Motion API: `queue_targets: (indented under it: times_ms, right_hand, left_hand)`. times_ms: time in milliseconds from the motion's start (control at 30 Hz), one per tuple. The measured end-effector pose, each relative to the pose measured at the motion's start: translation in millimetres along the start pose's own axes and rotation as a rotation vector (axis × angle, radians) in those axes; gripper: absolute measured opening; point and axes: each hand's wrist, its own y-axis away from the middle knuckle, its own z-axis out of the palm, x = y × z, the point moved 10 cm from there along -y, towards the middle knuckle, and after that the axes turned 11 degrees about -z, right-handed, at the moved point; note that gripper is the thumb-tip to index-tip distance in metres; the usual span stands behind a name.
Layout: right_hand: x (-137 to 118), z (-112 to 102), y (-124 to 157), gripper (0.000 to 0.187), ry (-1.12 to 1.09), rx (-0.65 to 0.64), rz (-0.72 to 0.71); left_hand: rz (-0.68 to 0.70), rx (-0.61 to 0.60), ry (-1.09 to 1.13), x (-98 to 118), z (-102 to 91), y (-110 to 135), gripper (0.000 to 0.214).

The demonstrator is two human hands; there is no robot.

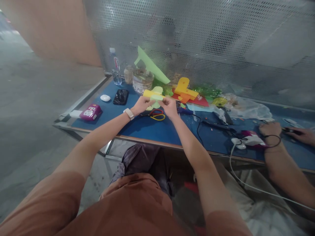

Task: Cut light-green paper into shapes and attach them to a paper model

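A yellow paper roll [147, 93] with light green rounded paper pieces [157, 97] on it sits between my hands, just above the blue table. My left hand [144, 104], a pale band at its wrist, pinches the near green paper from the left. From the right, my right hand [169, 105] grips the same green paper with closed fingertips. Scissors [157, 114] with red and yellow handles lie right below the paper. A yellow and orange paper shape [185, 90] rests on red paper [203, 101] to the right.
At the back left stand a water bottle [115, 67], a clear tub [142, 80] and a green paper sheet [154, 65]. A phone [120, 96], white case [105, 98] and purple packet [90, 112] lie left. A co-worker's hands [270, 129], cables and a plastic bag [253, 108] occupy the right.
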Motion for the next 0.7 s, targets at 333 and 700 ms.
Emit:
queue_targets:
  times_ms: [333, 700]
  right_hand:
    - [7, -6, -2, 0.088, 0.024, 0.019, -0.053]
    - [4, -8, -2, 0.071, 0.022, 0.013, -0.042]
  left_hand:
    - [-0.014, 0.035, 0.019, 15, -3.4, 4, 0.062]
    - [0.052, 0.083, 0.036, 14, -8.9, 0, 0.069]
